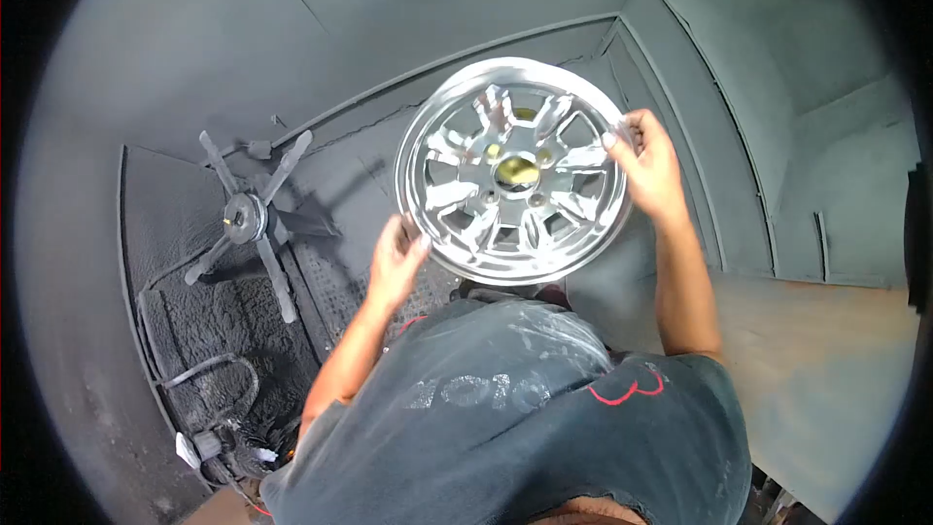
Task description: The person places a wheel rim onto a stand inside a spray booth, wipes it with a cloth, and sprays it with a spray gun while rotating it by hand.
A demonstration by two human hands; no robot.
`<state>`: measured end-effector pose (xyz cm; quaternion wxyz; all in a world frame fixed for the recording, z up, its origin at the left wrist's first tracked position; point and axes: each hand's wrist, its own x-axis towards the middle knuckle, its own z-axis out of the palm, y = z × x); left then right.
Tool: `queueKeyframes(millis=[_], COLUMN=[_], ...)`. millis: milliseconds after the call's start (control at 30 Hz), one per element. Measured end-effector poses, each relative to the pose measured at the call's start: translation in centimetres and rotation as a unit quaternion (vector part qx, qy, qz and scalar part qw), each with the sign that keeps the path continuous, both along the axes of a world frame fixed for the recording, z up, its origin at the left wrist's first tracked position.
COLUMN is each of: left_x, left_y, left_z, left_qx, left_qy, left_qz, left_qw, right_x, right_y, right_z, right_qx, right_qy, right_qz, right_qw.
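Where both hands (393,255) (653,163) grip it, the wheel (457,196) gleams silver.

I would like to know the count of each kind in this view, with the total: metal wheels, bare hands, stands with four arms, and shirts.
Metal wheel: 1
Bare hands, left hand and right hand: 2
Four-armed stand: 1
Shirt: 1
Total: 5

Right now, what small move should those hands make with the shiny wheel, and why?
I'd perhaps slide the left hand slightly along the edge nearest the body. The two-handed grip has it at the wheel's near-left edge and the right hand at the far-right, so the near side may want support.
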<state>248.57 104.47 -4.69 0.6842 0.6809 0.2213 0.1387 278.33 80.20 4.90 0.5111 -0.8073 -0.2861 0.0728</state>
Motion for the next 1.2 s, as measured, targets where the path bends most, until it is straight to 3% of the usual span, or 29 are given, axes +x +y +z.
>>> queueKeyframes(millis=[67, 200, 333, 400, 600, 633, 667, 767, 800, 867, 900, 933, 967, 1000, 1067, 1133, 1167, 1200], left_x=[3.6, 8.9, 11.3, 12.1, 13.7, 13.7, 13.7, 14.0, 13.5, 12.6, 11.5, 9.5, 7.1, 5.0, 1.8, -2.2, -4.2, -6.3], left_y=[3.4, 7.6, 8.1, 9.0, 9.4, 9.1, 9.2, 9.7, 9.5, 9.3, 7.9, 7.3, 8.0, 5.1, -1.2, -4.8, -6.4, -7.6], left_z=[1.5, 2.2, 2.4, 0.2, -2.3, -1.0, -1.6, -5.6, -7.8, -11.6, -11.5, -15.0, -18.1, -19.6, -18.4, -19.7, -20.6, -22.0], left_qx=[0.033, 0.144, 0.064, 0.121, 0.124, 0.0, -0.002, -0.257, -0.252, -0.313, -0.304, -0.297, -0.268, -0.242, -0.182, -0.116, -0.084, -0.049], left_qy=[0.02, 0.075, 0.074, 0.062, 0.071, 0.089, 0.094, -0.011, -0.01, 0.051, 0.1, 0.151, 0.265, 0.304, 0.427, 0.48, 0.496, 0.498], left_qz=[-0.008, -0.02, -0.017, -0.011, 0.006, -0.006, -0.011, 0.035, 0.032, 0.076, 0.041, 0.01, -0.138, -0.101, -0.142, -0.213, -0.249, -0.287], left_qw=[0.999, 0.987, 0.995, 0.991, 0.99, 0.996, 0.995, 0.966, 0.967, 0.945, 0.947, 0.943, 0.916, 0.916, 0.875, 0.843, 0.828, 0.817], right_x=[3.2, 4.7, 5.8, 6.0, 6.2, 6.4, 6.3, 5.5, 4.8, 2.4, 0.3, -1.3, -4.2, -7.4, -13.4, -20.5, -25.0, -28.1], right_y=[-0.1, 0.3, 0.3, 0.5, 0.3, 0.0, -0.4, -2.0, -2.3, -3.3, -4.2, -6.8, -8.1, -9.6, -14.2, -20.4, -26.9, -30.3], right_z=[-1.9, -2.7, -3.9, -4.6, -6.3, -7.6, -7.9, -8.9, -9.9, -11.2, -11.2, -14.0, -14.4, -15.2, -19.6, -26.2, -35.2, -36.4], right_qx=[0.027, 0.021, 0.023, 0.028, -0.011, 0.046, 0.045, 0.138, 0.143, 0.261, 0.214, 0.161, 0.131, 0.075, -0.112, -0.221, -0.232, -0.233], right_qy=[0.105, 0.129, 0.147, 0.146, 0.223, 0.229, 0.233, 0.311, 0.311, 0.341, 0.331, 0.342, 0.355, 0.357, 0.41, 0.287, 0.389, 0.384], right_qz=[-0.018, -0.044, -0.067, -0.08, -0.113, -0.104, -0.11, -0.102, -0.104, -0.173, -0.198, -0.2, -0.205, -0.197, -0.117, 0.024, 0.174, 0.173], right_qw=[0.994, 0.99, 0.987, 0.986, 0.968, 0.967, 0.965, 0.935, 0.934, 0.886, 0.897, 0.904, 0.903, 0.91, 0.898, 0.932, 0.874, 0.876])
